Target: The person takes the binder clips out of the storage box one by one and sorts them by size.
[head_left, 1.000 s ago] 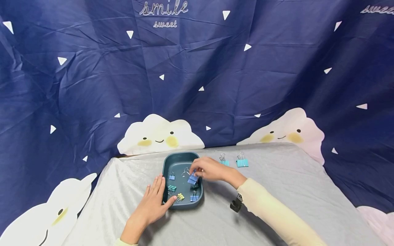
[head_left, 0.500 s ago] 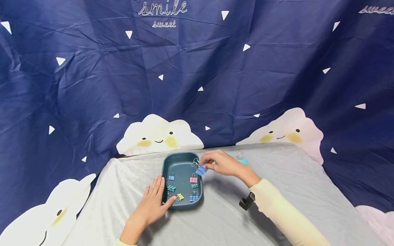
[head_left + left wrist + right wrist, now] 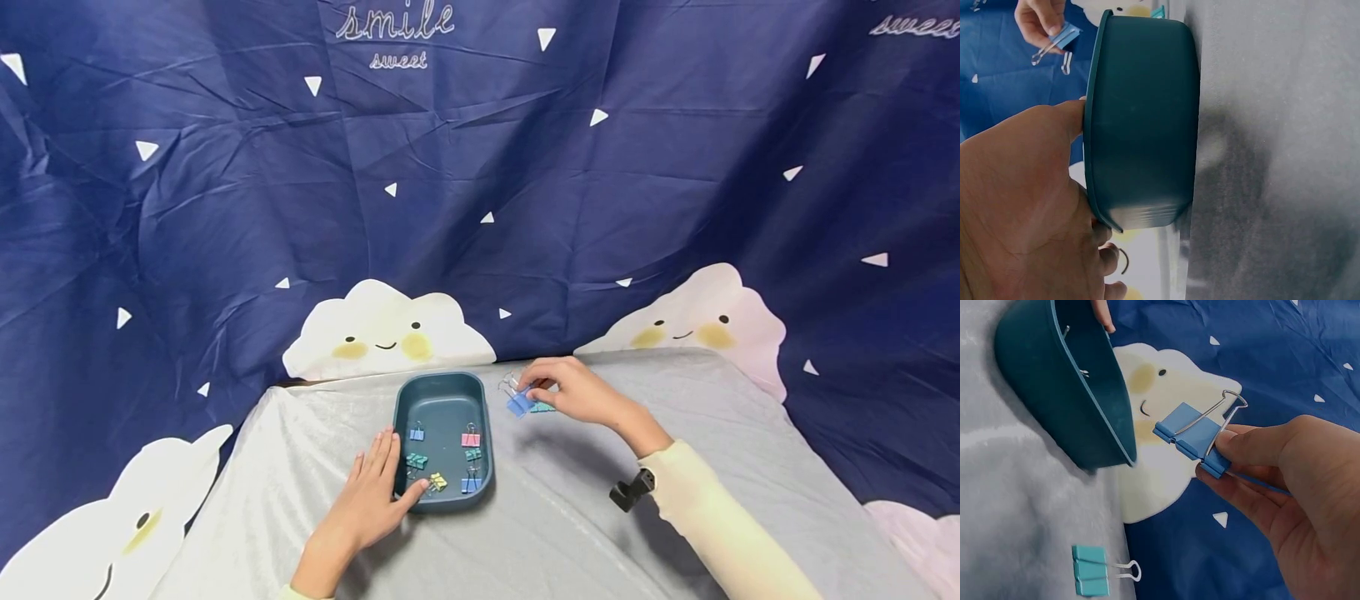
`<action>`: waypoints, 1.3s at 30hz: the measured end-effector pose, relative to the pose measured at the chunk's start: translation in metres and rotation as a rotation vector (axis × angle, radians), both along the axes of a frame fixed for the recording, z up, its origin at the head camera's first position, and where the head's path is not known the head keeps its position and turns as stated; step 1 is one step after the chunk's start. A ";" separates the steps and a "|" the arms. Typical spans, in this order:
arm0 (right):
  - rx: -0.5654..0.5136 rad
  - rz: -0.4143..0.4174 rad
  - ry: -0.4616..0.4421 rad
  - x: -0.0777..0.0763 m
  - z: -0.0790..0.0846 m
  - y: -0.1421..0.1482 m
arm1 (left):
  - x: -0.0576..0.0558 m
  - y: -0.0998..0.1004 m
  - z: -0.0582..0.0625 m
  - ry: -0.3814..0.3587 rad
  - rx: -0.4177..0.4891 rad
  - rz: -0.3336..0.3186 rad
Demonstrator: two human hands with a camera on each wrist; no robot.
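My right hand [image 3: 573, 390] pinches a blue binder clip [image 3: 519, 403] between thumb and fingers, held above the cloth to the right of a dark teal box [image 3: 453, 504]. The right wrist view shows the clip's two wire handles [image 3: 1235, 407] sticking up and away from its blue body. My left hand [image 3: 367, 492] rests on the box's left side, fingers stretched along the rim and thumb over the near corner. Inside the box lie small clips: a pink clip [image 3: 471, 439], a yellow clip [image 3: 438, 481], blue clips [image 3: 471, 484] and green clips [image 3: 417, 461].
A turquoise binder clip [image 3: 1091, 572] lies on the grey cloth [image 3: 600, 533] beyond the box, partly under my right hand in the head view. Behind the table hangs a dark blue curtain [image 3: 450, 233] with clouds and white triangles.
My right hand has carried the blue binder clip up out of the box and to the right, over the cloth. This uncovers the pink clip in the box. My left hand stays put.
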State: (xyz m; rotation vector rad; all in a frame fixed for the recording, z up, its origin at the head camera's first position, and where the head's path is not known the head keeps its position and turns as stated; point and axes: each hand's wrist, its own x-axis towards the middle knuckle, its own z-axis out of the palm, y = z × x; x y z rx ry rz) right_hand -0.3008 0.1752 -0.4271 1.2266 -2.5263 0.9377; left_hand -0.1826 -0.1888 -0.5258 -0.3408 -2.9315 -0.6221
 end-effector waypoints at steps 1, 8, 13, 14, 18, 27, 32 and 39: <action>-0.006 -0.007 -0.003 0.000 0.001 0.003 | 0.000 0.000 0.000 0.001 -0.002 0.000; -0.026 -0.059 0.005 -0.003 -0.001 0.026 | 0.002 0.001 0.007 -0.072 -0.041 0.014; -0.048 -0.100 -0.018 -0.003 -0.003 0.041 | 0.002 0.001 0.008 -0.080 -0.041 0.015; -0.051 -0.111 -0.024 -0.004 -0.003 0.044 | 0.001 0.000 0.005 -0.069 -0.037 0.015; -0.062 -0.157 -0.037 -0.006 -0.007 0.057 | 0.001 0.000 0.004 -0.055 -0.029 0.014; -0.116 -0.239 -0.024 -0.008 -0.016 0.084 | 0.002 0.000 0.006 -0.082 -0.043 0.011; -0.155 -0.254 -0.019 -0.010 -0.023 0.099 | 0.002 -0.001 0.004 -0.084 -0.044 0.010; -0.180 -0.306 -0.012 -0.016 -0.027 0.120 | 0.001 -0.001 0.004 -0.074 -0.042 0.010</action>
